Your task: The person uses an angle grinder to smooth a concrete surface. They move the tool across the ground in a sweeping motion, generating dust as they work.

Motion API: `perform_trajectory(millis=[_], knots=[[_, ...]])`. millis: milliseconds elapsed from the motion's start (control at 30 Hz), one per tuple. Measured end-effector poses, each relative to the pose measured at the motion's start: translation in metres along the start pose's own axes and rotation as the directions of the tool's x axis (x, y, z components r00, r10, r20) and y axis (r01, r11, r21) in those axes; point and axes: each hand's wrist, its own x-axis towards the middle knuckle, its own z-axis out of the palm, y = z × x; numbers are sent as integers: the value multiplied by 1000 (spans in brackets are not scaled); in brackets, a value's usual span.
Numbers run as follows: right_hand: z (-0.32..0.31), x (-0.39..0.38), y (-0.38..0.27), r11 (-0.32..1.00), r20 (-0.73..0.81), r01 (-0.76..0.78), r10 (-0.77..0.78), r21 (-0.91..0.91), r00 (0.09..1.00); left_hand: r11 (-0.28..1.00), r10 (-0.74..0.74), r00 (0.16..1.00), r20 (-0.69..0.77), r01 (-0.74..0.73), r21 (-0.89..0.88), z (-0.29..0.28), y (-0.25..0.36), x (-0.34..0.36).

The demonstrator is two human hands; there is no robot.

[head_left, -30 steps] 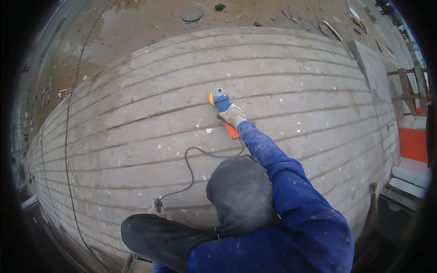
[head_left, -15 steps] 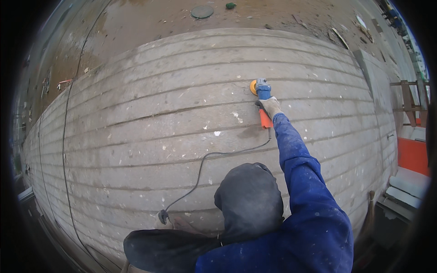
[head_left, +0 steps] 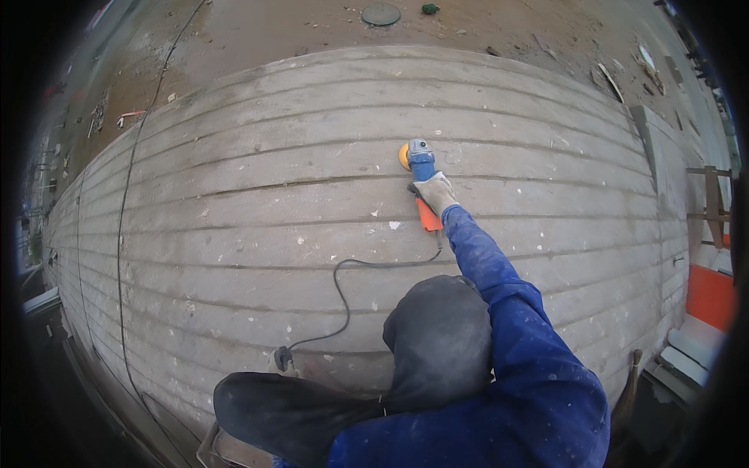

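Gripping, head view: gloved right hand closed round the blue angle grinder, out ahead at grooved concrete. Probably hefty, rigid; yellow disc perhaps brittle, best held by the body behind it. Cord slack. Left hand indistinct; can't tell its fingers.

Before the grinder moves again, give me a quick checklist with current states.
1. Right hand gripping the grinder: ok, gloved fingers wrap its body.
2. Second hand on the grinder: not ok, only the right hand is on it.
3. Cord clear of the yellow disc: ok, it runs from the orange rear part back toward the person.
4. Disc touching the grooved surface: cannot tell from above.
5. Disc stopped: cannot tell.
6. Surface free of flecks: not ok, white flecks lie near the grinder.
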Motion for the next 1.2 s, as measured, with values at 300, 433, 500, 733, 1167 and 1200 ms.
perform_trajectory(millis=[300,433,500,733,1167,1200], knots=[[70,-54,-98,963,203,200,-163,-181,966,997,-14,999,-51,10,-78,-13,-5,0],[79,-60,-102,941,321,276,-205,-195,925,992,-12,998,-62,4,-127,-12,5,6],[80,-72,-91,937,224,265,-214,-227,951,990,37,995,-90,-49,-136,-10,8,12],[30,-8,-50,993,-76,31,-40,-114,996,988,15,993,-116,-33,-150,-23,-9,-4],[75,-15,-118,960,214,185,-140,-208,967,947,12,999,-48,-27,-321,-21,13,25],[81,-18,-122,943,231,214,-156,-253,960,949,24,999,-45,-37,-313,-20,11,28]])
